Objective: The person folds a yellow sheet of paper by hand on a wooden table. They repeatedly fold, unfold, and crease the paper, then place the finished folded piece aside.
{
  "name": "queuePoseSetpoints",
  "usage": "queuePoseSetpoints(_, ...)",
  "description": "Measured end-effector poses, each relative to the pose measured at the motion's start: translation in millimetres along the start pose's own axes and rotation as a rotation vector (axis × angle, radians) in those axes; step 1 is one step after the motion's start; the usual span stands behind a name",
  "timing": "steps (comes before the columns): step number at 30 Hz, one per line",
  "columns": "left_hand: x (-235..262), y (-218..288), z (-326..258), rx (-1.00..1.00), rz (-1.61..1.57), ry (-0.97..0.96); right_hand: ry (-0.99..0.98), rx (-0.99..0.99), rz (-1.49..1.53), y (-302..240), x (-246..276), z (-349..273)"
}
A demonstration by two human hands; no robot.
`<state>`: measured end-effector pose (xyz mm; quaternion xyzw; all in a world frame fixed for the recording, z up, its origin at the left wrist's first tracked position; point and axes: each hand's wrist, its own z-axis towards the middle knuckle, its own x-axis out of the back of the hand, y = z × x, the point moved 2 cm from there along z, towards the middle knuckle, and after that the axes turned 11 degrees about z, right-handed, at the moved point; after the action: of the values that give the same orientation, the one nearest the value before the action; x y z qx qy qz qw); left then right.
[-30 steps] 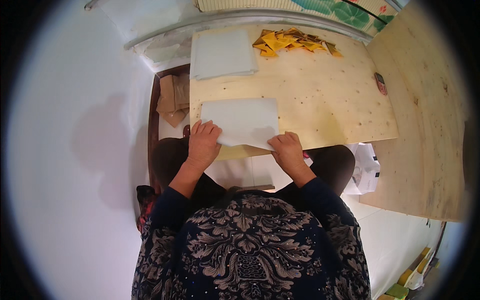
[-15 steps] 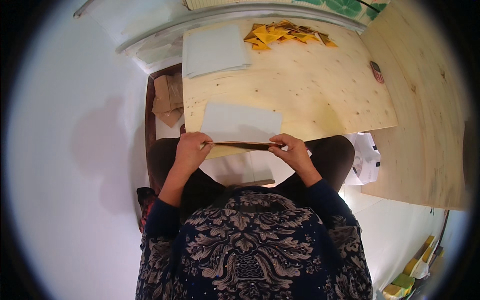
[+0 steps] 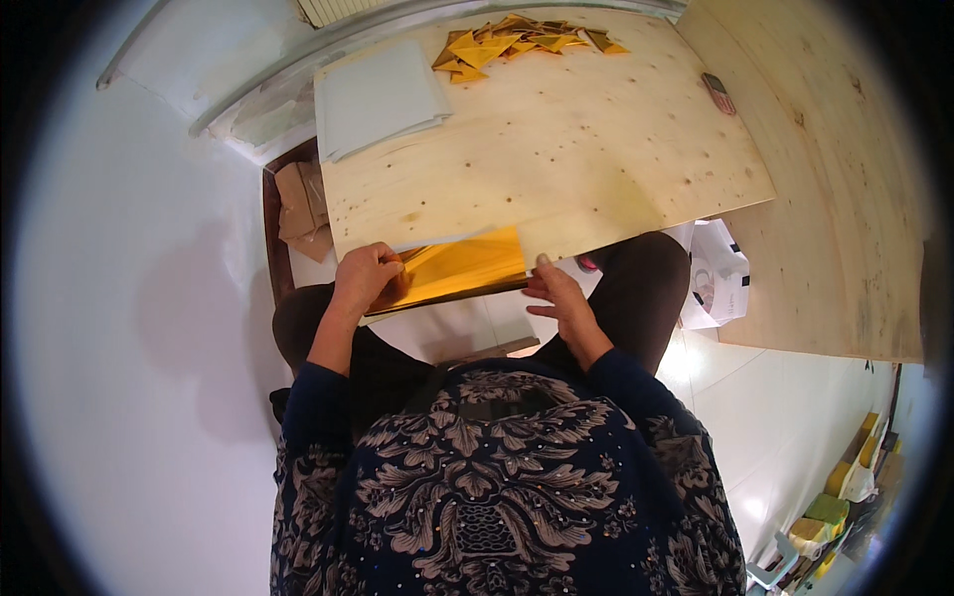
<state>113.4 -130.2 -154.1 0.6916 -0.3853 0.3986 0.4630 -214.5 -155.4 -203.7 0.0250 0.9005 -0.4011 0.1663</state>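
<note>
A folded sheet of shiny gold paper (image 3: 467, 263) lies at the table's front edge, its gold face up. Its left end is under the curled fingers of my left hand (image 3: 366, 278), which pinch it. Close by the paper's right end is my right hand (image 3: 564, 303), fingers spread and holding nothing; whether a fingertip touches the paper I cannot tell. Most of the white sheet (image 3: 422, 241) beneath is covered by the gold paper, with only a thin strip showing along its far side.
At the table's far side lies a heap of folded gold paper pieces (image 3: 517, 45), beside a stack of white sheets (image 3: 383, 99). A small phone (image 3: 717, 94) rests at the right of the wooden table (image 3: 556, 149). Brown paper (image 3: 298, 204) sits left, a white bag (image 3: 717, 273) right.
The gold paper, held edge-on by both hands before, now lies with its gold face up over the white sheet. My right hand has let go and opened. The whole view has shifted.
</note>
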Motion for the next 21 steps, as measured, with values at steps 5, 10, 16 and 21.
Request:
queuePoseSetpoints(5,-3,4,-7,0.007,0.086,0.042,-0.089,-0.103,0.000,2,-22,1)
queuePoseSetpoints(10,-1,21,-17,-0.058,0.085,0.069,0.006,-0.037,0.022,6,-17,7)
queuePoseSetpoints(16,31,70,-42,-0.265,-0.072,0.319,0.000,0.383,-0.378,-12,-28,-26)
queuePoseSetpoints(21,58,116,-80,-0.599,-0.251,0.416,-0.217,0.669,-0.475,-45,-35,-99)
